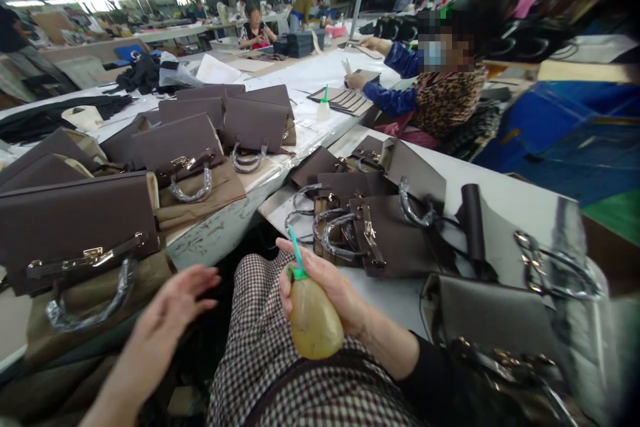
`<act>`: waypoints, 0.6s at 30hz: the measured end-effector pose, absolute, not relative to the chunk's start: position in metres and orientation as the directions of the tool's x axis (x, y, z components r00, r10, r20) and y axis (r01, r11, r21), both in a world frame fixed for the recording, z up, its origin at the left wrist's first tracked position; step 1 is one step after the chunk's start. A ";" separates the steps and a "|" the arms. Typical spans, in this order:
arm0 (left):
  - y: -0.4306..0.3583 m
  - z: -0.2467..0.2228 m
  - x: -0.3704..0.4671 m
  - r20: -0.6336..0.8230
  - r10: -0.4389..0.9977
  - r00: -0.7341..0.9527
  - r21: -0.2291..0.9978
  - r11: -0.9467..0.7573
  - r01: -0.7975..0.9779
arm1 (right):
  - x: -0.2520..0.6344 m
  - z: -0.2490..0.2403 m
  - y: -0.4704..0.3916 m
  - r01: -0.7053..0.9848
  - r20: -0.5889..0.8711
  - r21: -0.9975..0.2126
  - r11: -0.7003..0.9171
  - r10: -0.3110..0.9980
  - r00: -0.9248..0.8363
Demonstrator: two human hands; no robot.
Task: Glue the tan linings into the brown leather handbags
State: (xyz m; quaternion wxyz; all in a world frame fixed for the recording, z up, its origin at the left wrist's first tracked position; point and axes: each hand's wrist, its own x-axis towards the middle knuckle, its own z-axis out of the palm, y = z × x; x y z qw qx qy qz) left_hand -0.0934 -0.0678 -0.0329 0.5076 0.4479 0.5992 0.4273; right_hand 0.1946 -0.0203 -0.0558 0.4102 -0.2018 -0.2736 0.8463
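In my right hand [330,280] is a squeeze bottle [316,320] of yellowish liquid, its green nozzle pointing up, held above my checked apron [260,320]. My left hand [175,307] hangs in the air with fingers apart, slightly blurred, holding nothing. Beside it on the left table lies a dark brown handbag [75,227] with a gold clasp and a plastic-wrapped handle [100,307]. Right of the bottle, a brown handbag [400,233] with a gold-buckled strap rests on the white table.
Several more brown handbags [175,143] crowd the left table. Another handbag [495,320] sits at the lower right. A co-worker in blue sleeves [400,77] handles flat pieces at the far table, near a second green-tipped bottle [323,109]. A gap separates the two tables.
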 end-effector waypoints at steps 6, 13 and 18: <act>-0.084 -0.073 0.055 -0.284 0.939 0.195 0.851 0.340 -0.400 | 0.198 -0.044 -0.012 -0.522 -0.026 -0.817 -0.242 0.922 -0.387; -0.078 -0.071 0.072 -0.343 0.938 0.057 0.910 0.347 -0.229 | 0.194 -0.049 -0.004 -0.536 -0.050 -0.826 -0.173 0.971 -0.236; -0.081 -0.094 0.074 -0.324 0.943 0.076 0.868 0.328 -0.374 | 0.191 -0.047 0.005 -0.511 -0.093 -0.844 -0.165 0.982 -0.164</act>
